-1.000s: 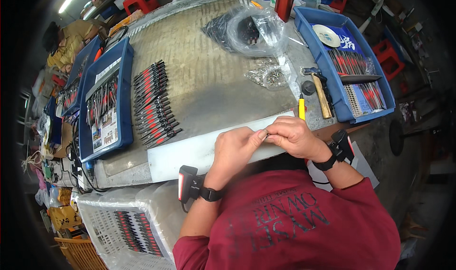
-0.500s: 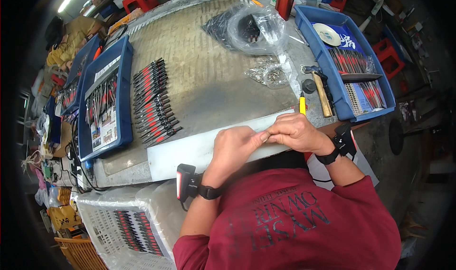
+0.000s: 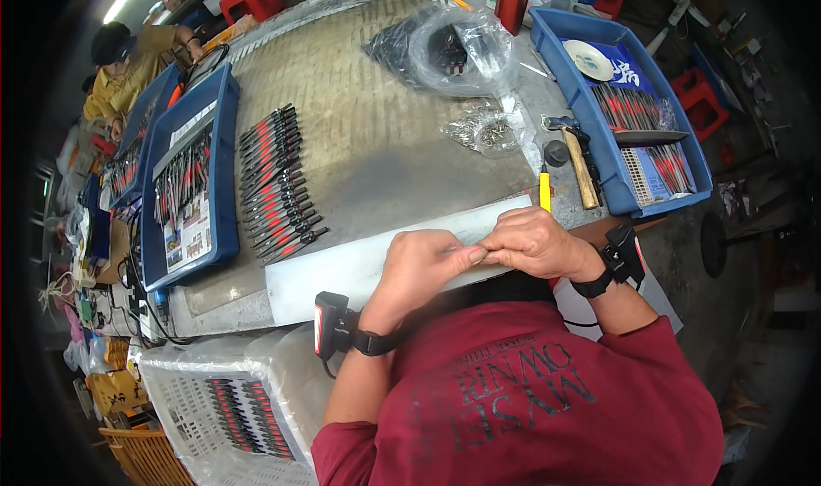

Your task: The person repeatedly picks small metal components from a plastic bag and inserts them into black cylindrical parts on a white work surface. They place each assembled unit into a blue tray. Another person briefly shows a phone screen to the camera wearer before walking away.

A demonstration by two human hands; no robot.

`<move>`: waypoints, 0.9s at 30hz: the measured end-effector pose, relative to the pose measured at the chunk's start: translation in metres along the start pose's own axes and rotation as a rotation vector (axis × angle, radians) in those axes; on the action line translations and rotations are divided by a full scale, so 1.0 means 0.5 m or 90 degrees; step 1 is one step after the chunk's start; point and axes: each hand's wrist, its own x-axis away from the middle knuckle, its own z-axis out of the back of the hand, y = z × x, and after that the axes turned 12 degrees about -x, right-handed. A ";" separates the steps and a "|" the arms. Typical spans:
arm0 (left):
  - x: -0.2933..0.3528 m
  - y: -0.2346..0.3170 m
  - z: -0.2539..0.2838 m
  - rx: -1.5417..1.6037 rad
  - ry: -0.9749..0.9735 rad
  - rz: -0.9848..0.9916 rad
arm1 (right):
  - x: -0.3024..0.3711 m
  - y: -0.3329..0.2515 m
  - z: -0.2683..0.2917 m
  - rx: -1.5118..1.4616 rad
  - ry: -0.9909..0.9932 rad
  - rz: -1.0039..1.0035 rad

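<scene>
My left hand (image 3: 424, 264) and my right hand (image 3: 526, 236) meet over the white board (image 3: 333, 268) at the table's near edge. The fingers of both are closed, thumbs and fingertips pressed together at one spot. Whatever they pinch there is hidden by the fingers. To the left of my hands lies a row of slim black-and-red pen-shaped pieces (image 3: 278, 178), side by side on the table. A yellow-handled tool (image 3: 545, 188) lies just beyond my right hand.
A blue tray (image 3: 229, 170) of similar pieces stands at left, another blue tray (image 3: 609, 157) at right. Near it lie a hammer (image 3: 581, 165) and bags of small metal parts (image 3: 492, 134). A white basket (image 3: 184, 400) sits below left. Another person (image 3: 128, 67) works at far left.
My hands stay pressed together in nearly the same place, the left wrist shifting slightly. The person at far left has raised their head and an arm.
</scene>
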 end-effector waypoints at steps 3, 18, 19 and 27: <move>-0.001 0.003 -0.011 -0.007 0.068 0.007 | 0.001 -0.006 -0.021 0.062 0.063 -0.028; -0.001 0.009 -0.020 -0.068 0.080 0.013 | 0.006 0.003 -0.013 -0.014 0.076 -0.099; -0.002 0.006 -0.019 -0.031 0.076 0.007 | 0.007 0.001 -0.012 -0.013 0.078 -0.109; -0.001 0.003 -0.012 -0.033 0.027 0.041 | 0.003 0.000 -0.011 -0.027 0.072 -0.136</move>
